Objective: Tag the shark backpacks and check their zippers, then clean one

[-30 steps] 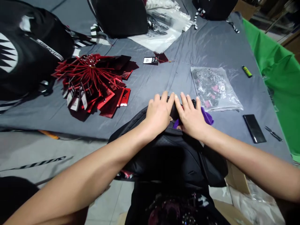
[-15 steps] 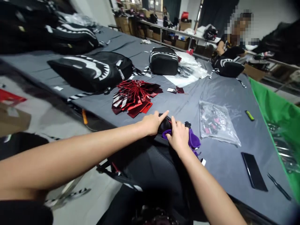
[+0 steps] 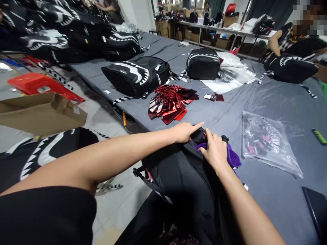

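A black backpack [image 3: 176, 170] leans against the table edge in front of my body. My left hand [image 3: 185, 132] is closed on its top edge, index finger stretched out and the other fingers curled. Beside it, my right hand [image 3: 216, 148] grips the same top edge, its thumb by a purple trim. More purple fabric [image 3: 233, 157] hangs out to the right of that hand, near a black buckle [image 3: 225, 139]. What lies under my palms is hidden. Just beyond my hands a fan of red hang tags [image 3: 172, 102] rests on the table.
Black backpacks with white shark-mouth prints [image 3: 135, 75] stand on the grey-covered table [image 3: 230, 119]. A clear bag of small parts [image 3: 268, 143], a phone [image 3: 315, 207] and a yellow-green cutter [image 3: 319, 136] lie right. A cardboard box [image 3: 43, 114] sits left. Another person [image 3: 281, 41] handles a backpack.
The view has swung left, so everything sits further right and more backpacks show at the left. Both hands keep nearly the same hold on the backpack.
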Demonstrator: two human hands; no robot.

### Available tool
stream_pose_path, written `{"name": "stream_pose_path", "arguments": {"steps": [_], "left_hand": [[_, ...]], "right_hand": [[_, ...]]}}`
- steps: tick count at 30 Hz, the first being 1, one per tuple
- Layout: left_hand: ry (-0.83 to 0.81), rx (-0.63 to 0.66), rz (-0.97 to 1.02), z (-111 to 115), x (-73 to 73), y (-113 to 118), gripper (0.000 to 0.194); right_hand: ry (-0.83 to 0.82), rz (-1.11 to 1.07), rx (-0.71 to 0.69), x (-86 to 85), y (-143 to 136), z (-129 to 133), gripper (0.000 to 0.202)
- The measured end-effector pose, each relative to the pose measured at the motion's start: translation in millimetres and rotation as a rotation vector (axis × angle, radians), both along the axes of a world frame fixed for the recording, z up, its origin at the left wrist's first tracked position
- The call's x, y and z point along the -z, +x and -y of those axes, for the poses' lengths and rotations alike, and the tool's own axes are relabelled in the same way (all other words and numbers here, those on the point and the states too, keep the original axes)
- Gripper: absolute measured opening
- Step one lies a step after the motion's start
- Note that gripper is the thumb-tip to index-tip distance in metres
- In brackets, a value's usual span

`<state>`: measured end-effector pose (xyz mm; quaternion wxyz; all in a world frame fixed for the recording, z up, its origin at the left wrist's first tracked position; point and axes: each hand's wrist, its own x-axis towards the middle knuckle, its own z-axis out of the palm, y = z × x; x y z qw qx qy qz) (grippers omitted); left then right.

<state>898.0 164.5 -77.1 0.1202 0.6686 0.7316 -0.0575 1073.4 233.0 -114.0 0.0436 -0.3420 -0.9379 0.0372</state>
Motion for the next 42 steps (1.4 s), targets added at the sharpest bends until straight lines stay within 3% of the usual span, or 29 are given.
{"name": "stream_pose_path", "arguments": {"steps": [5,9,12,15,19,22,30,34,38,42], "left_hand": [[0.114,-0.153,0.173,9,17.5,-8,0.094],[0.135,-0.204,0.227,9,25.5,-8,0.082],[0.107,-0.195,0.224,6,23.4,-15,0.074],[0.018,-0.164,0.27,3,12.6,-25,0.082],[-0.196,-0.158,0.328,1,-7.6,-29,0.099],[-0.259,-0.195,0.263,0,-13.3,-25,0.104],[-0.151,-0.069,0.287,0,1.3,-33,0.096],[-0.174,-0.05,0.33,-3,-0.3,-37,0.091],[-0.23,-0.09,0.304,-5,-3.2,-34,0.096],[-0.201,-0.076,0.294,-6,-0.1,-34,0.088]], "right_hand": [[0.108,-0.026,-0.122,1.4,-5,-3,0.098],[0.157,-0.057,-0.235,-0.1,-36,0,0.1],[0.151,-0.089,-0.251,-0.7,-62,3,0.093],[0.097,-0.042,-0.213,-2.2,-74,5,0.099],[0.076,0.049,-0.183,-6.7,-74,5,0.109],[0.099,0.08,-0.175,-8.7,-69,4,0.108],[0.165,0.122,-0.171,-3.0,-67,2,0.109],[0.18,0.056,-0.18,-2.4,-78,4,0.103],[0.128,0.165,-0.161,-5.4,-70,1,0.109],[0.128,0.164,-0.213,-4.6,-67,0,0.107]]}}
